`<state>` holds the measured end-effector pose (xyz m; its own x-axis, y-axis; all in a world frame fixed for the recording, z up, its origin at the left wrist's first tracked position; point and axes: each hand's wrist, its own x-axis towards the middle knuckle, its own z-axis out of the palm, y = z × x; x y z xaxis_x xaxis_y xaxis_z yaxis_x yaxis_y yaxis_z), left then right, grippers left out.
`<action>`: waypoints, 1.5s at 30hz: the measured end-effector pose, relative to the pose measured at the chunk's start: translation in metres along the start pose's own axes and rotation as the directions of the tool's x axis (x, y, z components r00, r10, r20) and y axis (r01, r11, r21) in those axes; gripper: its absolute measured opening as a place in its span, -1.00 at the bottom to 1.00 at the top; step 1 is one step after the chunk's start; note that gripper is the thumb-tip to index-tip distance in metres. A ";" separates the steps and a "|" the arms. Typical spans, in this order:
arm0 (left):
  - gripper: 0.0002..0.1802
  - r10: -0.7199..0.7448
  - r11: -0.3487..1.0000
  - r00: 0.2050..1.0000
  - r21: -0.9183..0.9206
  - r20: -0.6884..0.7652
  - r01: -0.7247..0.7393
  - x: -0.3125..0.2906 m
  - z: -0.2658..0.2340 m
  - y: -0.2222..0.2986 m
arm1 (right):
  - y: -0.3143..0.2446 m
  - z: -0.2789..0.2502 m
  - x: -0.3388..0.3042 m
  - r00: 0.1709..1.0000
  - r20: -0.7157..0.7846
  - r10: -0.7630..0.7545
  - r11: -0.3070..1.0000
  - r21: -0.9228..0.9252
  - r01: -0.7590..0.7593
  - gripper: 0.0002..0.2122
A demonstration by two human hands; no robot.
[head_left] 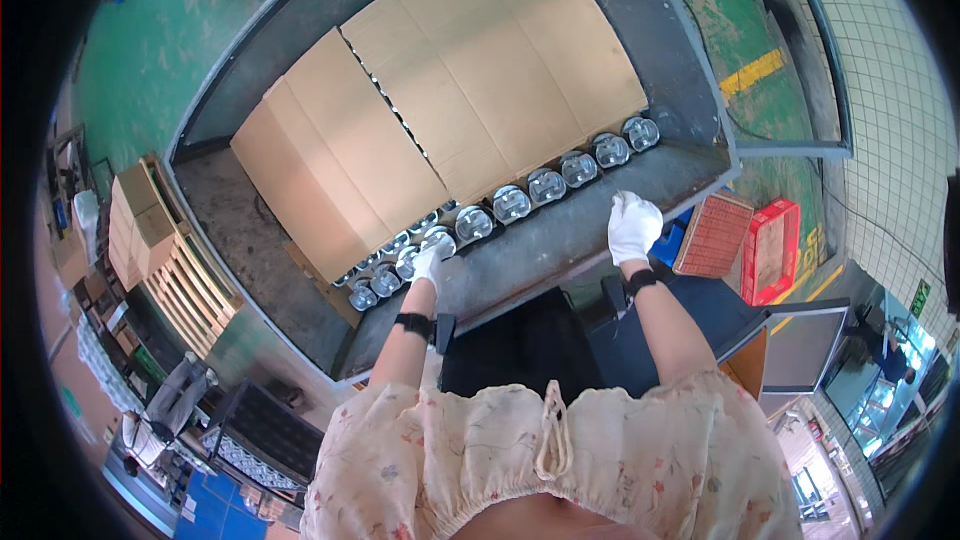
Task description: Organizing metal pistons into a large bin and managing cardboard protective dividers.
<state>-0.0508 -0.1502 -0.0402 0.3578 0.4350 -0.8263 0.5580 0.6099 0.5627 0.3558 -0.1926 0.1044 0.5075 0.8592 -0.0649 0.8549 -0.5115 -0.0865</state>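
Note:
A row of silver metal pistons (511, 204) runs along the near edge of the cardboard sheets (500, 60) in a large dark metal bin. My left hand (428, 266), in a white glove, reaches into the row at its left part. Its fingers close against a piston (438, 241) there, and the glove partly covers the neighbouring ones. Over the bin's near wall on the right is my right hand (635, 228), also gloved in white. Its fingers are curled together, and whatever they may hold is too small to make out. Both wrists carry black straps.
The bin's grey metal rim (728, 130) surrounds the pistons and cardboard. Right of it stand a red crate (772, 250) and a reddish-brown slatted panel (713, 232). A wooden pallet (192, 290) with cartons lies at the left. A wire mesh fence (890, 90) rises at the far right.

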 end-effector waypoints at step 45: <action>-0.62 -0.924 0.373 0.038 -0.920 -0.380 -0.120 -0.596 0.251 -0.430 | -0.434 0.020 -0.425 0.578 0.273 -0.769 0.520 0.793 0.317 -0.78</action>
<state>-0.3162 -0.8388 0.2042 -0.7867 -0.2953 -0.5422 -0.5234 0.7847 0.3321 -0.2331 -0.3361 0.1500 -0.3939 0.8867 -0.2420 0.5200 -0.0022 -0.8542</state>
